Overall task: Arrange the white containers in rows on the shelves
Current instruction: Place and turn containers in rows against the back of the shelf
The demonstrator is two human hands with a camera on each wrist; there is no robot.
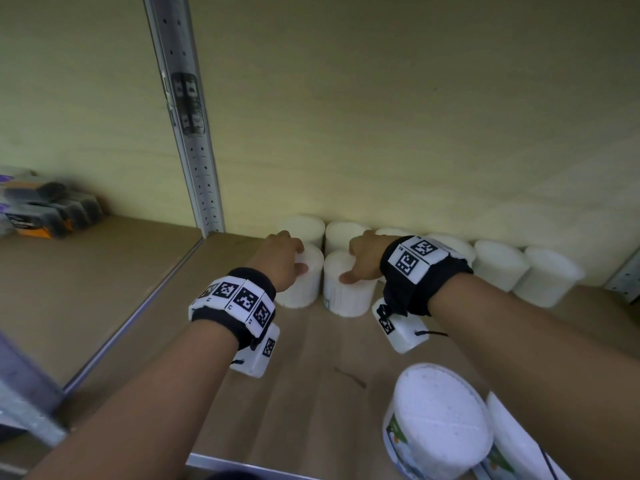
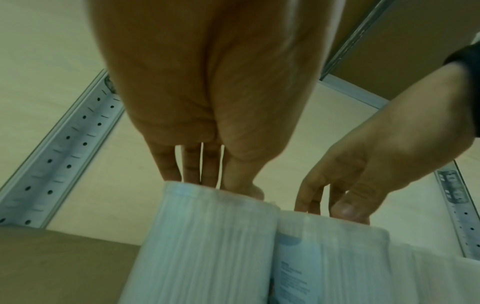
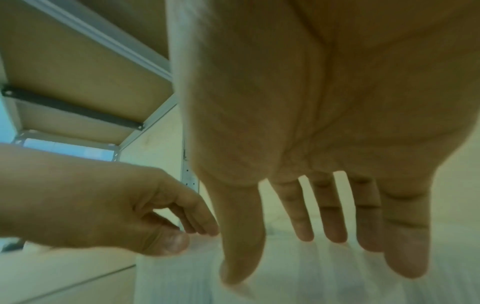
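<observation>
Two white ribbed containers stand side by side on the wooden shelf (image 1: 311, 358), in front of a back row of white containers (image 1: 498, 265) lined along the wall. My left hand (image 1: 298, 261) grips the top of the left front container (image 1: 301, 285), fingers over its far rim and thumb on the near rim; the left wrist view shows the left hand (image 2: 218, 185) on this container (image 2: 207, 246). My right hand (image 1: 353, 268) rests on top of the right front container (image 1: 349, 296) with spread, fairly straight fingers (image 3: 335, 230). The two containers nearly touch.
A large white tub with a green label (image 1: 436, 424) lies at the front right, with another beside it. A perforated metal upright (image 1: 194, 150) divides the shelf bays. Dark packages (image 1: 45, 209) sit in the left bay. Another shelf hangs overhead (image 3: 78, 67).
</observation>
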